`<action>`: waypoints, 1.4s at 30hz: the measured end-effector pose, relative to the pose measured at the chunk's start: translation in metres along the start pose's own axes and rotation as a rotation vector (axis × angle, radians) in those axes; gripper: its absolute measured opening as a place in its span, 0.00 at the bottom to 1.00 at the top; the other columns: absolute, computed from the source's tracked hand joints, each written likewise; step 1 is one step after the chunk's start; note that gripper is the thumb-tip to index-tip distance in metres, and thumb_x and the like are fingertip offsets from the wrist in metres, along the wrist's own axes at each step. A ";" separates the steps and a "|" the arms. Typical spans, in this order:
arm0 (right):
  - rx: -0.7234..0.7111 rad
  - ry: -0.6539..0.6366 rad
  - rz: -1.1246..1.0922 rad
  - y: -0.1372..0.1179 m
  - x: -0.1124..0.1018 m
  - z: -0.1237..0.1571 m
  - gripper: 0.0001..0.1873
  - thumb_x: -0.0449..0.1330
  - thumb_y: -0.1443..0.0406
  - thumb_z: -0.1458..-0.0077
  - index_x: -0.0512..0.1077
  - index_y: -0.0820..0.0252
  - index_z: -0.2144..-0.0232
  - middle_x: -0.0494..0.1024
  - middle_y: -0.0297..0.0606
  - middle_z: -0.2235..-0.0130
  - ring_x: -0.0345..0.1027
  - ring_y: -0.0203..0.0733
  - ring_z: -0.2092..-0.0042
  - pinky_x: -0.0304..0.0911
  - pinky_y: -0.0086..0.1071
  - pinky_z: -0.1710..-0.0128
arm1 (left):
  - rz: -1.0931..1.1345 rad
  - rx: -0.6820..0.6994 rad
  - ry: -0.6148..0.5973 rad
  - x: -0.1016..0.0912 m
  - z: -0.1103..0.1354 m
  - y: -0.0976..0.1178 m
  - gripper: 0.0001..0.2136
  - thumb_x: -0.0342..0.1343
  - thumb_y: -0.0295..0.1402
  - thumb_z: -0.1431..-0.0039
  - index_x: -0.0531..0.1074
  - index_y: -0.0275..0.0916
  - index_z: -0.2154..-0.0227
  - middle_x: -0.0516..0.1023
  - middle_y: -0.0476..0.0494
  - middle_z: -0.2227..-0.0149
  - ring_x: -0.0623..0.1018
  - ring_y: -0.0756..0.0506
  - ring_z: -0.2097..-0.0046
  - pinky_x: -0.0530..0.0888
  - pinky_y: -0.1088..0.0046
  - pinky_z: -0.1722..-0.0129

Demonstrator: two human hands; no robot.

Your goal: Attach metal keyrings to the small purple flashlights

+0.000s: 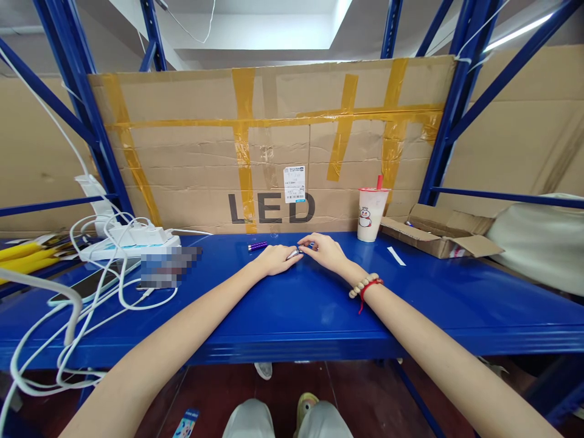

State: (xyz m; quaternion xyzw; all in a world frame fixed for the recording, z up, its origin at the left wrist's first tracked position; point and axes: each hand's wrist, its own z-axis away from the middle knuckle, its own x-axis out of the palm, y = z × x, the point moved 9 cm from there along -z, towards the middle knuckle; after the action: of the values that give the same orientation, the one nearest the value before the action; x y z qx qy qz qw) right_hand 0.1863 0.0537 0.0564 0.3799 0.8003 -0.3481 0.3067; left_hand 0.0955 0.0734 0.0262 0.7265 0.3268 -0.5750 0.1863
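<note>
Over the blue shelf top, my left hand (274, 260) is closed around a small silvery piece (292, 253), too small to name, that pokes out past the fingers. My right hand (325, 250) meets it from the other side, fingers curled and pinched at a dark bluish tip by the end of that piece. What exactly sits between these fingertips is hard to see. Just behind my left hand lies a short, shiny purple cylinder (258, 246). Beads and a red cord circle my right wrist.
A white cup (370, 214) with red straw stands behind right, before an open cardboard box (440, 234). A white paper strip (396, 256) lies nearby. At left are a power strip (132, 243), tangled white cables, a phone (91, 283) and yellow-handled tools (27, 258). Cardboard (201, 164) backs the shelf.
</note>
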 end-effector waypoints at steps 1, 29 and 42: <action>0.000 0.001 0.000 0.000 0.000 0.000 0.09 0.55 0.62 0.47 0.74 0.55 0.64 0.76 0.32 0.64 0.66 0.33 0.68 0.58 0.26 0.69 | 0.002 0.000 -0.001 0.000 0.000 0.000 0.22 0.31 0.48 0.38 0.66 0.41 0.59 0.76 0.44 0.60 0.76 0.42 0.60 0.70 0.70 0.67; -0.002 -0.028 0.020 0.002 0.005 0.000 0.09 0.55 0.62 0.47 0.74 0.53 0.64 0.75 0.32 0.63 0.65 0.31 0.70 0.57 0.26 0.71 | 0.008 0.021 -0.006 0.000 0.000 0.001 0.21 0.32 0.47 0.38 0.66 0.40 0.61 0.76 0.44 0.63 0.76 0.41 0.62 0.70 0.70 0.68; -0.016 -0.072 0.018 -0.002 0.007 0.001 0.10 0.54 0.61 0.45 0.74 0.53 0.64 0.75 0.33 0.63 0.66 0.34 0.67 0.58 0.27 0.69 | 0.023 0.005 -0.009 0.002 0.000 -0.001 0.22 0.32 0.47 0.38 0.66 0.41 0.57 0.76 0.43 0.60 0.76 0.41 0.60 0.70 0.69 0.67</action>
State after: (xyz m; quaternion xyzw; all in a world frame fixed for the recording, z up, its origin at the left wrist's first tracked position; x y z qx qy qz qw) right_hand 0.1814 0.0550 0.0512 0.3716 0.7882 -0.3523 0.3414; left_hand 0.0954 0.0747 0.0247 0.7281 0.3160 -0.5771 0.1924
